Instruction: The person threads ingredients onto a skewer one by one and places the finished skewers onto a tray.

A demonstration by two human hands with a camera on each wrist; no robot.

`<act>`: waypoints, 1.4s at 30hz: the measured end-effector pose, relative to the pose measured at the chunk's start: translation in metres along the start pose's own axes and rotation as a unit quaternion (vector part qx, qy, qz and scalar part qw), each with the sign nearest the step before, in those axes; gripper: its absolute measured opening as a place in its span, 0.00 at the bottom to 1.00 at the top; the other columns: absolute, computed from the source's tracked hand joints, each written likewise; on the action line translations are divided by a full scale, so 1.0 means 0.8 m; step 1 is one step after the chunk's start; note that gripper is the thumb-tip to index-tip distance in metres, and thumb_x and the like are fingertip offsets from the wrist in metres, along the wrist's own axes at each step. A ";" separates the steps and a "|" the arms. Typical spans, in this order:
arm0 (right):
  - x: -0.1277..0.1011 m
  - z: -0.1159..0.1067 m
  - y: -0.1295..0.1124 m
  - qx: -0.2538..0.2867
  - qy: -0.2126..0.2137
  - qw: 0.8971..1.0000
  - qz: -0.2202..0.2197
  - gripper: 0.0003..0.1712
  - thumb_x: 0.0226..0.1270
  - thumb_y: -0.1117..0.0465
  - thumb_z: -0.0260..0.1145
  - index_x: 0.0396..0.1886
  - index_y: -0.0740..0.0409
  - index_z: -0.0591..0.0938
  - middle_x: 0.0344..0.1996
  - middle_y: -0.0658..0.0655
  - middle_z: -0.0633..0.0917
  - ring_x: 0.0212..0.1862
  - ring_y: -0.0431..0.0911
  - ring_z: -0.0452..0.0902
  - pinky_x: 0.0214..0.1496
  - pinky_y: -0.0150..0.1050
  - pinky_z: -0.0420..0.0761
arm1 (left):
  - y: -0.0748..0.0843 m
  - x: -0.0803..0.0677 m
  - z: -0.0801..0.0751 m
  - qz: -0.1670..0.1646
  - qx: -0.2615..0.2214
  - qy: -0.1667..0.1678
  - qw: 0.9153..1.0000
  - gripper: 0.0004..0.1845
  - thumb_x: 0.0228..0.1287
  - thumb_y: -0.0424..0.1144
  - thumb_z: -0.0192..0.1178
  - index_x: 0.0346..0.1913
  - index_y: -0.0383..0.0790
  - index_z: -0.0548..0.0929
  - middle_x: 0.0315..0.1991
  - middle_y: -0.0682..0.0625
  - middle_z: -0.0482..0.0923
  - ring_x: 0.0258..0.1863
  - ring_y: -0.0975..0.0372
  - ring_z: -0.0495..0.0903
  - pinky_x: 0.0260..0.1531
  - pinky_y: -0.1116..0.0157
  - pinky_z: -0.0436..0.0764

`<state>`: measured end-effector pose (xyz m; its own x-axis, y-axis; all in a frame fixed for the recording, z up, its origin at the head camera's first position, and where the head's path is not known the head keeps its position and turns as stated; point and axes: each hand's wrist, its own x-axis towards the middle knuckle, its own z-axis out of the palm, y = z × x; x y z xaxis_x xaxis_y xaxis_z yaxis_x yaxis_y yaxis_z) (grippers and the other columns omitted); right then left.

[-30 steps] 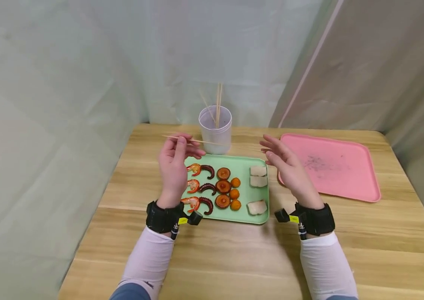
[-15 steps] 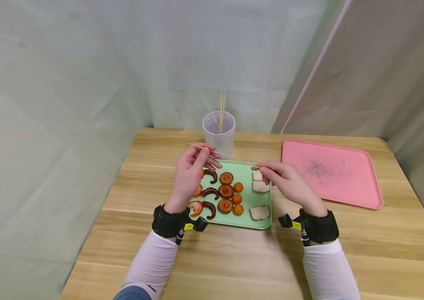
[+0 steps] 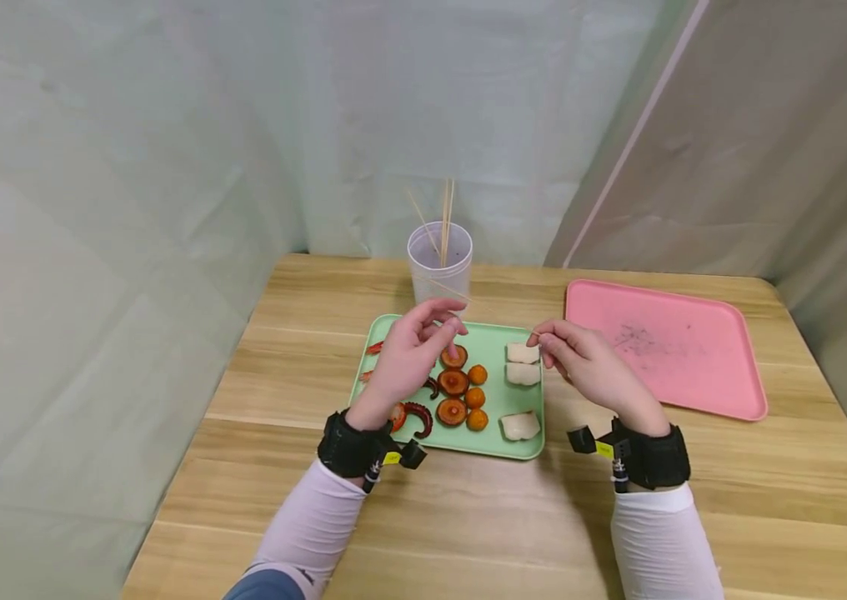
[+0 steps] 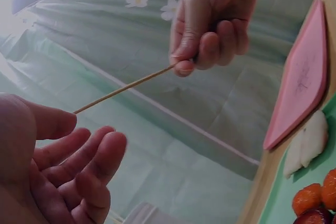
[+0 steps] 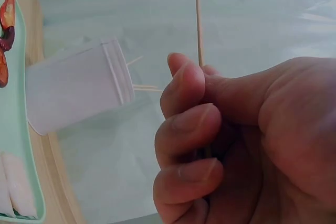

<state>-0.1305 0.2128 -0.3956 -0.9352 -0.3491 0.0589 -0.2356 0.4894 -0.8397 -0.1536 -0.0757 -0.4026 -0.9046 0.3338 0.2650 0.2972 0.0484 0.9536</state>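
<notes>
A thin wooden skewer (image 4: 126, 87) is pinched at one end between the thumb and index finger of my right hand (image 3: 581, 362), its other fingers curled in. The skewer slants up and left above the green tray (image 3: 494, 392). My left hand (image 3: 412, 350) hovers over the tray's left part, fingers loosely bent and apart from the thumb; in the left wrist view the skewer's far end passes behind that thumb. The tray bears shiitake mushroom caps (image 3: 453, 383), orange balls (image 3: 475, 398), white blocks (image 3: 520, 426), octopus tentacles (image 3: 419, 417) and shrimp (image 3: 398, 416), partly hidden by my left hand.
Behind the tray a white plastic cup (image 3: 438, 279) holds several upright skewers (image 3: 447, 212). A pink tray (image 3: 679, 350) with dark smudges lies to the right on the wooden table (image 3: 528, 525). Pale curtains (image 3: 363, 125) hang round the back and sides.
My right hand has closed its fingertips on the skewer's right end. My left hand has let go of the other end and moved right and down over the tray.
</notes>
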 end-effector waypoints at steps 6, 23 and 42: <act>-0.003 -0.006 -0.001 0.030 0.005 1.000 0.007 0.14 0.91 0.60 0.50 0.50 0.60 0.82 0.27 0.57 0.76 0.21 0.44 0.67 0.23 0.35 0.69 | -0.011 -0.002 0.021 0.018 0.118 -0.047 0.992 0.09 0.79 0.36 0.63 0.55 0.38 0.88 0.38 0.52 0.85 0.23 0.61 0.76 0.26 0.67 0.74; -0.008 -0.013 0.003 0.015 -0.004 1.000 0.024 0.15 0.92 0.57 0.48 0.51 0.58 0.80 0.23 0.56 0.75 0.21 0.44 0.67 0.23 0.35 0.68 | -0.059 -0.013 0.090 -0.001 0.339 -0.189 0.922 0.08 0.76 0.46 0.67 0.50 0.48 0.90 0.33 0.62 0.79 0.30 0.69 0.76 0.28 0.69 0.74; -0.023 -0.017 0.038 -0.012 -0.028 0.999 0.031 0.13 0.90 0.65 0.48 0.46 0.60 0.78 0.29 0.56 0.81 0.31 0.51 0.77 0.34 0.38 0.79 | -0.078 -0.030 0.116 -0.004 0.419 -0.230 0.878 0.13 0.71 0.54 0.72 0.47 0.51 0.89 0.34 0.61 0.79 0.29 0.71 0.75 0.25 0.71 0.73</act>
<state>-0.1241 0.2448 -0.4149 -0.9320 -0.3616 -0.0233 -0.1850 0.5300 -0.8276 -0.1224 0.0006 -0.4817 -0.7457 0.6662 -0.0115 0.5866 0.6645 0.4630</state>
